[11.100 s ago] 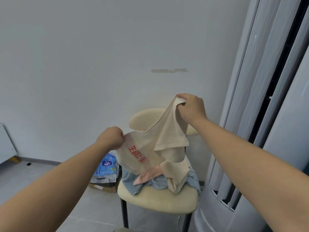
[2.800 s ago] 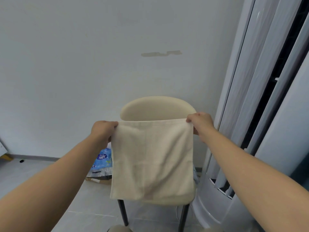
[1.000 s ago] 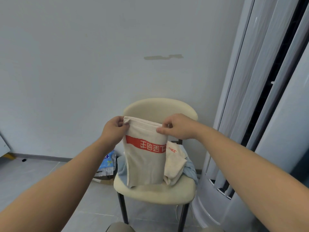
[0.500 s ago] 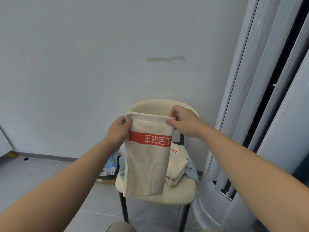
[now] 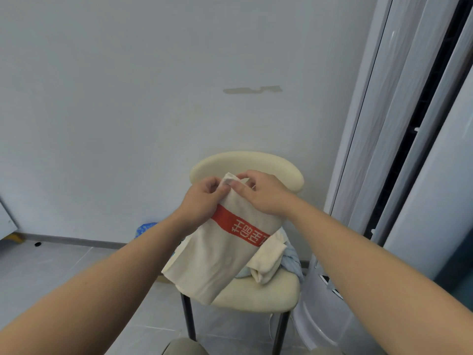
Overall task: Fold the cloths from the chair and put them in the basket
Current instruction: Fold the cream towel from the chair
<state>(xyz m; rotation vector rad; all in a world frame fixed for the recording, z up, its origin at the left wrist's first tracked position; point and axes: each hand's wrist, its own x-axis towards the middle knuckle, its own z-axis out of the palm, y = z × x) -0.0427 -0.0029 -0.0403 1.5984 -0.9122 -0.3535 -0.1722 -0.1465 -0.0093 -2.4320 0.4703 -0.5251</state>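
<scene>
The cloth (image 5: 220,260) you hold is cream, crossed by a red band (image 5: 230,221) with pale lettering. Behind it you see the chair (image 5: 256,165) in the same cream, on black legs (image 5: 188,319). On its seat lie a second cream cloth (image 5: 268,260) and a pale blue cloth (image 5: 290,257). The floor (image 5: 51,272) is grey tile, the wall (image 5: 128,98) off-white with one brownish patch (image 5: 252,89).

A cream cloth (image 5: 222,254) with a red band is pinched at its top corner by the left hand (image 5: 202,198) and the right hand (image 5: 261,192), held close together above a chair (image 5: 258,293). Another cream cloth (image 5: 268,260) and a blue cloth (image 5: 291,260) are left on the seat.
</scene>
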